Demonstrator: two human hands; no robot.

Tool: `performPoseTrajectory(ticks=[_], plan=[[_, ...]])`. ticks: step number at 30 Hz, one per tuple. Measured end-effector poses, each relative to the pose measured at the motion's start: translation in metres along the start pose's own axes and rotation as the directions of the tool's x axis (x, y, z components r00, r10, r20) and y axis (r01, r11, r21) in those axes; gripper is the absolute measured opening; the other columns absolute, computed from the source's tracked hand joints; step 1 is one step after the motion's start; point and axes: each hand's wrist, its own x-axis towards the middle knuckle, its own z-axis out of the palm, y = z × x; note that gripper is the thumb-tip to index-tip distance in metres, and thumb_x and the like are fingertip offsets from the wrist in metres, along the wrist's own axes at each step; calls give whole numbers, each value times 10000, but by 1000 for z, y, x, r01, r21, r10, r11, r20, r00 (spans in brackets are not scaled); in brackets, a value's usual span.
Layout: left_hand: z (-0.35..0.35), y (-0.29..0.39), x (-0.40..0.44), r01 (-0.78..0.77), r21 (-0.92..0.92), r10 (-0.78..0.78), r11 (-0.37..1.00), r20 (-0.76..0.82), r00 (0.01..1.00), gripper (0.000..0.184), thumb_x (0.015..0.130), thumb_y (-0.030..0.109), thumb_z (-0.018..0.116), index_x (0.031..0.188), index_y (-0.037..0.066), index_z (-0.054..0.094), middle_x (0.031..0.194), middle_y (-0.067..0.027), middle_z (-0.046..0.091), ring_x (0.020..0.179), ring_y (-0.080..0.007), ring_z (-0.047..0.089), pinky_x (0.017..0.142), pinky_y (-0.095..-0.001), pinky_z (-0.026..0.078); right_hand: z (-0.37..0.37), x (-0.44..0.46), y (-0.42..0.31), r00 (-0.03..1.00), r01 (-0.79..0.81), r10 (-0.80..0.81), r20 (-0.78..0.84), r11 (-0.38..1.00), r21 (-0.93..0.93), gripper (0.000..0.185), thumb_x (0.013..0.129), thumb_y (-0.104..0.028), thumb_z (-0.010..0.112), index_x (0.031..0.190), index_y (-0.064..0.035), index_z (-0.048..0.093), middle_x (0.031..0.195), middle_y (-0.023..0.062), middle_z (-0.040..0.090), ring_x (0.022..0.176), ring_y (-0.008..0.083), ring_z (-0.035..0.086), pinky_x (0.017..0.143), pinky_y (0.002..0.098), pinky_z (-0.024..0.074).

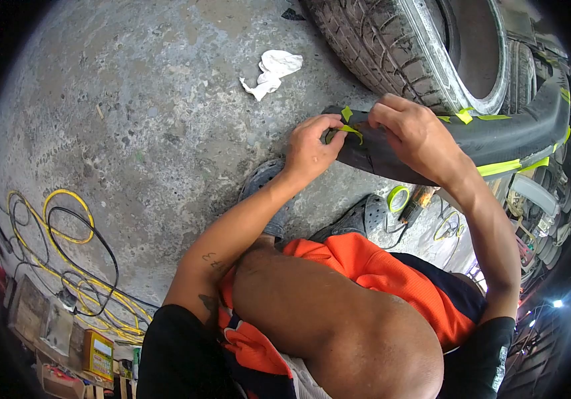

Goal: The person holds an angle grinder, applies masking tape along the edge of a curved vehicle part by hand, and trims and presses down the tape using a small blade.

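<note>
A long curved black panel, resembling a car bumper trim, lies in front of me with strips of yellow-green tape along its edges. At its near left end, my left hand pinches a small strip of yellow-green tape between thumb and fingers. My right hand is just above the panel, its fingers curled and pressed together; whatever is in them, if anything, is hidden. Another folded tape piece sticks up from the panel's far edge, and a longer tape strip runs along the near edge.
Behind the panel lies a large worn tire. A crumpled white cloth is on the concrete floor. A yellow-green tape roll sits near my shoe. Yellow and black cables coil at left, near a yellow box.
</note>
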Motion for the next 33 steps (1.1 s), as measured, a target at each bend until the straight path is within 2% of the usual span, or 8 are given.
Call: performPoseTrajectory(ticks=[2, 6, 8, 12, 14, 20, 25, 33], plan=[[1, 0, 1, -14, 6, 14, 1000, 0, 1000, 174, 816, 81, 764, 972, 47, 695, 1076, -141, 744, 1004, -351, 707, 880, -426, 549, -1, 1, 0, 999, -14, 14, 40, 1000, -14, 227, 785, 80, 570, 991, -7, 613, 975, 169, 619, 937, 398, 654, 814, 470, 542], [0, -2, 1, -28, 14, 28, 1000, -3, 1000, 164, 820, 75, 750, 972, 46, 695, 1068, -138, 745, 996, -345, 707, 878, -433, 542, -2, 1, -2, 997, -57, 57, 46, 998, 4, 234, 778, 82, 568, 991, -7, 610, 973, 171, 614, 930, 399, 651, 814, 472, 542], [1, -3, 1, -28, 16, 28, 999, 2, 1000, 161, 822, 76, 746, 971, 47, 696, 1066, -136, 746, 998, -340, 707, 884, -434, 538, 1, 1, 2, 999, 24, -24, -21, 1000, 14, 206, 790, 94, 612, 964, -12, 581, 907, 152, 590, 826, 397, 639, 705, 459, 511], [1, -4, 1, -33, 27, 32, 999, 15, 999, 171, 823, 95, 746, 983, 56, 699, 1075, -112, 747, 1016, -325, 702, 903, -429, 521, 0, 1, 2, 999, 19, -19, -35, 1000, 7, 207, 793, 97, 608, 966, -14, 584, 912, 148, 596, 827, 396, 643, 708, 458, 514], [-1, -4, 0, -27, 29, 27, 999, 13, 1000, 174, 825, 103, 746, 987, 60, 700, 1081, -102, 748, 1019, -321, 700, 908, -428, 517, -8, -1, -3, 998, -63, 63, 22, 998, 14, 246, 780, 84, 579, 1002, -18, 607, 974, 168, 618, 920, 405, 651, 785, 473, 538], [-1, -3, 1, -39, 79, 37, 996, 26, 999, 169, 826, 70, 755, 988, 50, 711, 1108, -125, 750, 1039, -309, 714, 920, -393, 543, -3, 0, 1, 999, -33, 33, 18, 999, 7, 209, 797, 102, 604, 968, -16, 584, 923, 150, 600, 842, 395, 643, 724, 459, 521], [0, -5, 0, -55, 32, 54, 998, 23, 998, 174, 822, 101, 744, 982, 53, 693, 1090, -99, 743, 1021, -314, 692, 898, -437, 509, 1, 1, 0, 1000, -24, 24, 3, 1000, 5, 219, 796, 94, 590, 984, -16, 595, 932, 157, 608, 866, 399, 650, 748, 464, 532], [-2, -1, 2, -68, 62, 67, 996, 24, 997, 173, 818, 56, 754, 984, 47, 708, 1100, -125, 746, 1027, -317, 711, 899, -399, 546, 0, 3, 2, 999, -48, 47, 16, 999, 12, 217, 789, 83, 581, 977, -26, 596, 926, 161, 614, 884, 405, 654, 764, 477, 542]])
